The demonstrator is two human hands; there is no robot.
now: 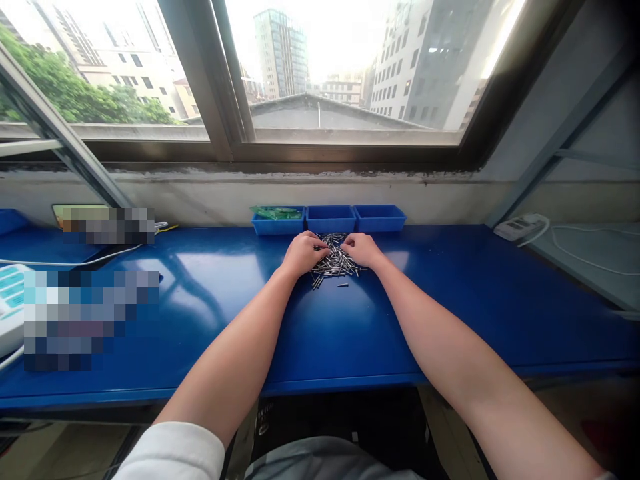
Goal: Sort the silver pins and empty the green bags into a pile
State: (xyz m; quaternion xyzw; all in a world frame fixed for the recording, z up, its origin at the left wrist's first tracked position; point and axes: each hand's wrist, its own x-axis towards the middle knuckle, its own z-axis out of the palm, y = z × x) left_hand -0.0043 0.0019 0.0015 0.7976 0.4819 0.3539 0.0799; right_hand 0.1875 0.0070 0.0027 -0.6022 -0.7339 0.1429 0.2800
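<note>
A pile of small metal pins (336,261) lies on the blue table (340,333), just in front of three blue bins. At the pile's left side is my left hand (303,253), its fingers closed at the pins; what they hold is too small to make out. My right hand (362,251) is at the right side of the pile, thumb and fingers together, and anything between them is too small to tell. One pin (343,285) lies apart in front of the pile.
Green packaging (280,213) is in the left bin (280,227); the middle bin (331,220) and right bin (380,220) stand beside it. A power strip (520,227) lies at the back right. White device (13,307) and cables are at the left.
</note>
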